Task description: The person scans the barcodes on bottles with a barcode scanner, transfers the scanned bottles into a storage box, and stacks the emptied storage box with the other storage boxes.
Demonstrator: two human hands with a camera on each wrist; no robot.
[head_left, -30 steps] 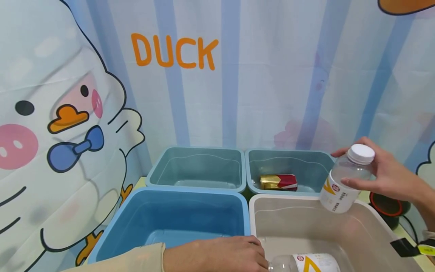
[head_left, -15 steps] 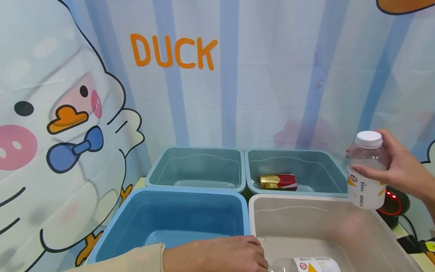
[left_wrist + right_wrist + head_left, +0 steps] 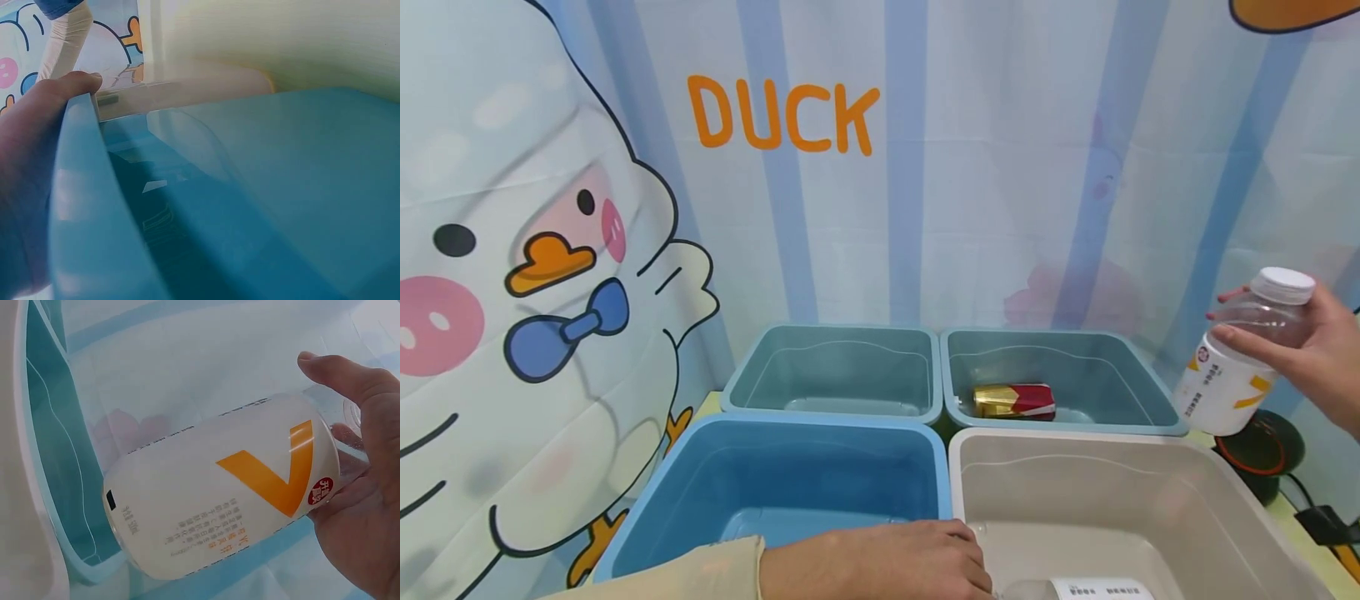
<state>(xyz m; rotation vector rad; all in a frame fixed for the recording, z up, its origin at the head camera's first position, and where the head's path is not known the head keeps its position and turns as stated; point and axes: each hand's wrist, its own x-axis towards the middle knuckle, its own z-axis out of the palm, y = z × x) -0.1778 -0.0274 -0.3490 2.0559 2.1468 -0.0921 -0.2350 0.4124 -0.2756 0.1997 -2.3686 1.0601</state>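
In the head view my right hand (image 3: 1322, 358) holds a clear plastic bottle (image 3: 1225, 379) by its upper part, thumb across the front, white cap upward, body tilted. The right wrist view shows its white label (image 3: 219, 487) with a yellow V, and my hand (image 3: 375, 494) around the neck end. My left hand (image 3: 880, 558) grips the right rim of the blue bin (image 3: 820, 467); its fingers bend down over it. The left wrist view has my thumb (image 3: 78, 81) at the rim (image 3: 75, 212). Near those fingers, a second bottle (image 3: 1101, 590) lies in the beige bin (image 3: 1075, 492).
Behind stand two teal bins; the right one (image 3: 1120, 383) contains a red and gold can (image 3: 1015, 402), the left one (image 3: 831, 367) is beside it. A dark round device (image 3: 1262, 450) with a cable sits at the right edge. A duck-print cloth (image 3: 985, 208) hangs behind.
My right hand has carried the bottle rightward and up, from over the beige bin to beyond its right side. The lying bottle has rolled slightly nearer. My left hand has stayed put.
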